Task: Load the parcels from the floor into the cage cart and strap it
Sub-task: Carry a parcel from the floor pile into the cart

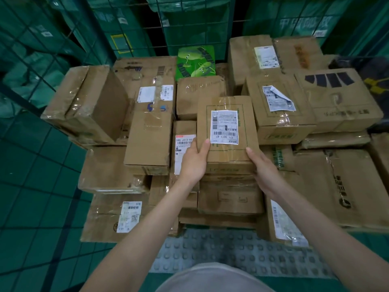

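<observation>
Left hand (194, 158) and right hand (264, 169) grip a labelled parcel (226, 131) — atop stacked boxes (147, 142)

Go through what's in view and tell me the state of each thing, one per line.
Held box: taped shut, label up, gripped at its near corners.
Left hand: grips the box.
Right hand: grips the box.
Green box: lying at the back.
Peeling label: top corner curled.
Cage mesh: standing behind the pile.
</observation>
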